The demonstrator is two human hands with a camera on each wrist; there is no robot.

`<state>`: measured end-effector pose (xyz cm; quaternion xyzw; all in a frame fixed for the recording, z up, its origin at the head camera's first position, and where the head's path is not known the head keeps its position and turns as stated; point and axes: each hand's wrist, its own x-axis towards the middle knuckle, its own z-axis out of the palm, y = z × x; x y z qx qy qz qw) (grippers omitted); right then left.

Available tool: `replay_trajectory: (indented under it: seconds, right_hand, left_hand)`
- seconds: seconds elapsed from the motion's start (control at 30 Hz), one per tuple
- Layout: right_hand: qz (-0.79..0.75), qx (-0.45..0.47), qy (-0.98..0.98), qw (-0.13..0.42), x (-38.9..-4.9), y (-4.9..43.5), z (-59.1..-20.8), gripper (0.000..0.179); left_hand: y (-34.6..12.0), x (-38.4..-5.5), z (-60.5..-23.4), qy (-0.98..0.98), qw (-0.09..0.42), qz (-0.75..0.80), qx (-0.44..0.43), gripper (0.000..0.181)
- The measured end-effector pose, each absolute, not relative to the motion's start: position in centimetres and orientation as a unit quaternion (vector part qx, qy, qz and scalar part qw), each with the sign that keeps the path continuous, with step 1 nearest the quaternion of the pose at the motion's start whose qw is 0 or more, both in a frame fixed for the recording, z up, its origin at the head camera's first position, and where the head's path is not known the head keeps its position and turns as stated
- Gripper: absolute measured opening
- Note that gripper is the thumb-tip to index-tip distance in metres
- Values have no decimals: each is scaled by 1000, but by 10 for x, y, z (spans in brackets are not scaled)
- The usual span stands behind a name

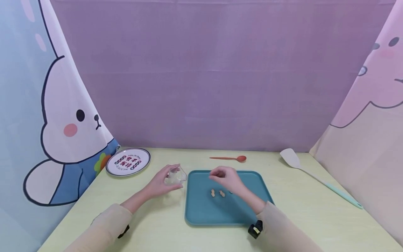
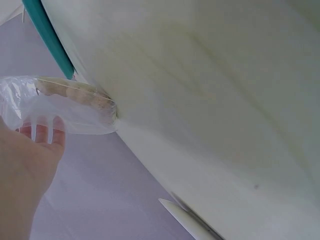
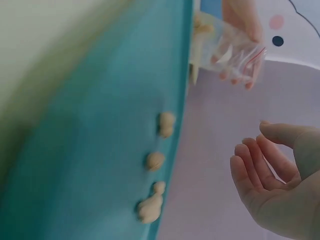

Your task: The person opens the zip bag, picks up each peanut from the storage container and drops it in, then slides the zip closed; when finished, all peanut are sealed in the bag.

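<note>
My left hand [image 1: 163,181] holds a clear zip bag [image 2: 75,107] upright between thumb and fingers, just left of the teal tray [image 1: 201,213]. Unshelled peanuts [image 2: 75,93] lie at the bottom of the bag. Above the tray, my right hand [image 1: 228,179] is raised with fingers loosely bent; in the right wrist view nothing shows between the thumb and fingertips. On the tray below it lie a few peanuts, among them one on the left [image 1: 212,193] and another beside it [image 1: 222,193]. My right forearm partly hides more of them in the head view.
A white plate [image 1: 128,161] with red lettering is at the back left. Behind the tray lies a red spoon [image 1: 241,159]. A white spatula [image 1: 291,158] with a mint handle stretches along the right side. Purple cloth [image 1: 201,77] closes off the table's back edge.
</note>
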<state>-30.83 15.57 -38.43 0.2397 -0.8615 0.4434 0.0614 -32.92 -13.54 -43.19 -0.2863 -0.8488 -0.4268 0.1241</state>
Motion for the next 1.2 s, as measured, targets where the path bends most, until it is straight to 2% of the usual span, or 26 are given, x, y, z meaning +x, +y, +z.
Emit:
replay_trajectory:
  seconds: [0.5, 0.7, 0.9, 1.2]
  right_hand:
    - [397, 204, -894, 36, -298, 193, -407, 20]
    - [372, 193, -908, -10, -297, 195, -411, 23]
    - [365, 220, -903, -49, -296, 193, -414, 18]
    - [339, 232, -911, -35, -299, 192, -417, 9]
  left_hand:
    - [-138, -329, -428, -852, 124, -423, -282, 73]
    - [-137, -329, -431, -850, 118, -429, -281, 72]
    - [-136, -327, -433, -849, 116, -434, -279, 72]
    - [-135, -327, -431, -853, 127, -418, -284, 73]
